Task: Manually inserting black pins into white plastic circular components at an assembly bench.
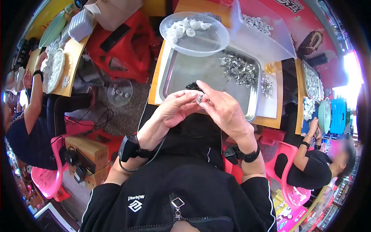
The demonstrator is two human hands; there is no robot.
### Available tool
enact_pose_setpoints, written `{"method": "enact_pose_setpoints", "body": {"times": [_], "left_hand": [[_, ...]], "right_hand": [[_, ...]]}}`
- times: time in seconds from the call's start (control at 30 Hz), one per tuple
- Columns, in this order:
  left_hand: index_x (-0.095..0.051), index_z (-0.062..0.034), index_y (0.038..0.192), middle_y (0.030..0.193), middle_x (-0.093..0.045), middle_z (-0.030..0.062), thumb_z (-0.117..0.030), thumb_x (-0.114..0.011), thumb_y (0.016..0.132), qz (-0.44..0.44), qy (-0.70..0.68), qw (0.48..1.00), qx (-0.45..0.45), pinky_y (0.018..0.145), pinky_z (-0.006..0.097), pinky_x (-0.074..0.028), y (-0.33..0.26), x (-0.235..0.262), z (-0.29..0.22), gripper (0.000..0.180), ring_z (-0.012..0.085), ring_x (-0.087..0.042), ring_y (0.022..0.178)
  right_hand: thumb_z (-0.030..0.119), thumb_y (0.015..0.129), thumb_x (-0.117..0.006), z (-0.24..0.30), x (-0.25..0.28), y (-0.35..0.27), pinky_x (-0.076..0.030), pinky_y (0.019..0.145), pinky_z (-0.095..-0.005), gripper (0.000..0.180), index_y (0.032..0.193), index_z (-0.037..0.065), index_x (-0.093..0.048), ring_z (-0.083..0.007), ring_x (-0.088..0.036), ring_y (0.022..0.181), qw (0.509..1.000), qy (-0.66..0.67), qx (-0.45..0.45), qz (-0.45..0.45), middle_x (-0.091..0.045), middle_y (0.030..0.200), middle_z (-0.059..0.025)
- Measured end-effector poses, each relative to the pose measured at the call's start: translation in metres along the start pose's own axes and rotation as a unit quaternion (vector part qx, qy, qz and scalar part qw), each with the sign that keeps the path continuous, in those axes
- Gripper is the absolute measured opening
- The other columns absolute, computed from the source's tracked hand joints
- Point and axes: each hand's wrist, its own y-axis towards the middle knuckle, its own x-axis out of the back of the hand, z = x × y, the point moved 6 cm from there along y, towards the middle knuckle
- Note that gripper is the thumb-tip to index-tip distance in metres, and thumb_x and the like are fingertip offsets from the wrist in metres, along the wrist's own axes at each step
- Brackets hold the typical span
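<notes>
The person's left hand [176, 109] and right hand [226, 110] meet over the near edge of a shallow metal tray [185, 69], with a small, pale, round part [200, 98] between their fingertips. The left thumb and forefinger are drawn together in a pinch on the left side of this part, the other fingers curled beneath. The right thumb tip lies against or just beside its right side, while the right forefinger stretches past it toward the far side; whether the right fingers close fully on the part, I cannot tell. Just beyond the fingertips, a small heap of black pieces [192, 86] lies in the tray, and a larger, loose pile of shiny metal pieces [241, 71] covers its far right area. A clear round bowl [210, 43] holding white parts [178, 30] overlaps the tray's far left side in this view, and a translucent bin [270, 46] with more white round parts [256, 24] stands beyond the far right corner. More metal bits [266, 86] lie right of the tray on the wooden table [274, 122]. Co-workers sit at other tables, one to the left [29, 135] and one to the right [313, 168]
</notes>
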Motion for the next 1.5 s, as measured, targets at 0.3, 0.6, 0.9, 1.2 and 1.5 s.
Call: {"method": "enact_pose_setpoints", "body": {"times": [0.3, 0.6, 0.9, 1.2, 1.5], "left_hand": [[-0.061, -0.0007, 0.100, 0.095, -0.063, 0.0062, -0.015, -0.061, 0.088, 0.010, -0.034, 0.999, 0.018, 0.086, 0.027, -0.053, 0.001, -0.007, 0.002, 0.019, 0.0155, -0.063, 0.091], [-0.060, -0.0005, 0.102, 0.093, -0.063, 0.0068, -0.017, -0.061, 0.089, 0.019, -0.065, 0.998, 0.013, 0.082, 0.026, -0.055, 0.000, -0.008, 0.003, 0.021, 0.0151, -0.064, 0.087], [-0.057, 0.0009, 0.104, 0.093, -0.065, 0.0130, -0.023, -0.059, 0.090, 0.035, -0.069, 0.992, 0.096, 0.070, 0.025, -0.059, -0.008, -0.015, 0.008, 0.027, 0.0211, -0.067, 0.083], [-0.060, 0.0006, 0.099, 0.093, -0.065, 0.0119, -0.022, -0.060, 0.089, 0.016, -0.065, 0.993, 0.095, 0.073, 0.025, -0.058, -0.007, -0.009, 0.013, 0.025, 0.0206, -0.067, 0.085], [-0.060, -0.0009, 0.103, 0.098, -0.065, 0.0091, -0.022, -0.061, 0.089, 0.073, -0.048, 0.994, 0.068, 0.081, 0.025, -0.055, -0.010, -0.012, 0.009, 0.026, 0.0181, -0.065, 0.090]], "right_hand": [[0.005, 0.077, -0.068, -0.016, 0.002, -0.008, -0.049, 0.062, -0.0302, 0.035, 0.110, 0.005, -0.058, -0.0178, -0.061, 0.073, 0.973, 0.142, -0.180, -0.022, -0.060, 0.083, -0.0067], [0.003, 0.076, -0.068, -0.008, 0.005, -0.010, -0.049, 0.065, -0.0306, 0.024, 0.100, 0.008, -0.065, -0.0223, -0.059, 0.079, 0.987, 0.083, -0.085, -0.105, -0.057, 0.091, -0.0076], [0.003, 0.073, -0.069, -0.010, 0.005, -0.004, -0.048, 0.068, -0.0319, 0.021, 0.092, 0.008, -0.065, -0.0213, -0.059, 0.078, 0.996, 0.082, -0.014, -0.045, -0.056, 0.091, -0.0050], [0.007, 0.072, -0.071, -0.008, 0.002, -0.005, -0.047, 0.070, -0.0322, 0.020, 0.090, 0.008, -0.064, -0.0220, -0.058, 0.078, 0.998, 0.055, 0.020, -0.028, -0.057, 0.090, -0.0042], [0.009, 0.073, -0.071, -0.003, 0.004, -0.006, -0.046, 0.068, -0.0319, 0.019, 0.091, 0.008, -0.065, -0.0221, -0.056, 0.077, 0.996, 0.074, -0.015, -0.056, -0.058, 0.090, -0.0041]]}}
